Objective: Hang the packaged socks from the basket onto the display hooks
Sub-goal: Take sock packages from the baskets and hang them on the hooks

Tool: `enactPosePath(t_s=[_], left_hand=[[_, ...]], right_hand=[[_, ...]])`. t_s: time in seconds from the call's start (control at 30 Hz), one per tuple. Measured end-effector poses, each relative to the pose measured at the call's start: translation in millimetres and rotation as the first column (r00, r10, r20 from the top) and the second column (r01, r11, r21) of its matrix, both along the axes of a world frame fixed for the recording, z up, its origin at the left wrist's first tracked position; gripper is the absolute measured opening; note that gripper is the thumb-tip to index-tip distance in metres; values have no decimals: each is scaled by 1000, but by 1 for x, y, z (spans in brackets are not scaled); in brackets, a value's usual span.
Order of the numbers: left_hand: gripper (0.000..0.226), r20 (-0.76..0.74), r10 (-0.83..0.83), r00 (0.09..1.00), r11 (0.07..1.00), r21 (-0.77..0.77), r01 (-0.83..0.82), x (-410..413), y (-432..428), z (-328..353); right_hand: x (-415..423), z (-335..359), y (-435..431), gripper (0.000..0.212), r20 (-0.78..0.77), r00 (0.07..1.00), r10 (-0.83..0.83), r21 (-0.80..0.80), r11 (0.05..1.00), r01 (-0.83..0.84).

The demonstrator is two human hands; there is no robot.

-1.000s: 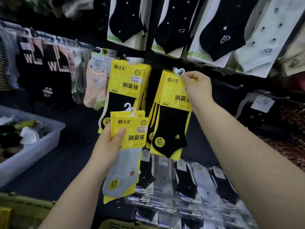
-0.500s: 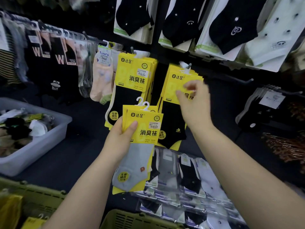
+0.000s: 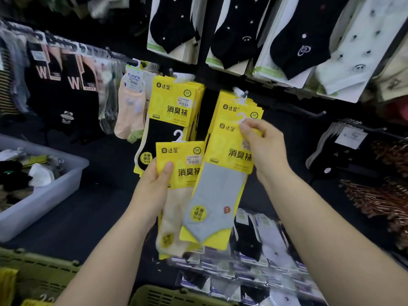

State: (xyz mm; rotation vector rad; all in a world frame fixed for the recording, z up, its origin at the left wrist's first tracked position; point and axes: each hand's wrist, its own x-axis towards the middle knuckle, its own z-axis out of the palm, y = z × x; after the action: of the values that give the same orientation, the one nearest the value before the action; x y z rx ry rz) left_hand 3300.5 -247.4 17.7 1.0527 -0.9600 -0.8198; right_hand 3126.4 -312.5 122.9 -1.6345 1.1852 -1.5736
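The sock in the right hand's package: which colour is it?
The sock is light grey; the head view shows it best.

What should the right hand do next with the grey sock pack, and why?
Probably lift the grey sock pack and slip its white hanger over the display hook just above. The right hand pinches the pack's top beside that hanger, directly below the hook's yellow stack; the left hand holds the cream sock pack.
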Motion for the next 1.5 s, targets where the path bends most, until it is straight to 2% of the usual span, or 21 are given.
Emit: enactPosePath(t_s=[0.13, 0.3, 0.5, 0.6, 0.63, 0.7, 0.77, 0.83, 0.9, 1.03, 1.13, 1.27, 1.43, 1.5], left_hand=[[21, 105, 97, 990, 995, 27, -101, 12, -1, -4], [22, 112, 83, 990, 996, 14, -86, 15, 0, -5], [15, 94, 46, 995, 998, 42, -51, 12, 1, -6], [13, 123, 51, 991, 997, 51, -58, 12, 2, -4], [13, 138, 55, 989, 997, 47, -62, 12, 3, -3], [13, 142, 45, 989, 998, 36, -51, 10, 3, 0], [14, 118, 1, 993, 1000, 31, -5, 6, 4, 4], [14, 91, -60, 994, 998, 13, 59, -1, 6, 7], [12, 69, -104, 992, 994, -1, 105, -7, 7, 7], [13, 97, -161, 982, 987, 5, 162, -15, 6, 3], [25, 202, -193, 960, 981, 20, 193, -18, 4, 1], [36, 250, -240, 938, 971, 55, 233, -21, 4, -2], [30, 257, -247, 934, 969, 70, 237, -23, 2, -4], [31, 258, -250, 933, 968, 77, 238, -22, 1, -5]], right_hand=[[-1, 32, -20, 9, 58, 992, -115, -15, 993, 116], [14, 41, -32, 13, -116, 982, -147, -63, 988, 141], [17, 34, -37, 5, -186, 931, -314, -90, 949, 302], [16, 23, -22, 26, -251, 845, -472, -251, 875, 414], [17, 17, -14, 25, -253, 854, -455, -316, 873, 372], [26, 1, 2, 16, -350, 897, -271, -321, 934, 157], [38, -13, 15, 13, -477, 879, -4, -121, 991, -61], [47, -26, 22, 11, -455, 870, 191, 57, 981, -185], [45, -31, 23, 4, -359, 905, 230, 77, 973, -217], [21, -12, 13, 13, -130, 989, 69, -36, 997, -74], [3, 11, -1, 15, -5, 998, -56, -110, 992, 55], [-2, 32, -18, 14, -30, 988, -149, -109, 983, 145], [9, 39, -32, 13, -197, 959, -202, -117, 976, 181], [13, 36, -34, 13, -212, 950, -228, -98, 972, 212]])
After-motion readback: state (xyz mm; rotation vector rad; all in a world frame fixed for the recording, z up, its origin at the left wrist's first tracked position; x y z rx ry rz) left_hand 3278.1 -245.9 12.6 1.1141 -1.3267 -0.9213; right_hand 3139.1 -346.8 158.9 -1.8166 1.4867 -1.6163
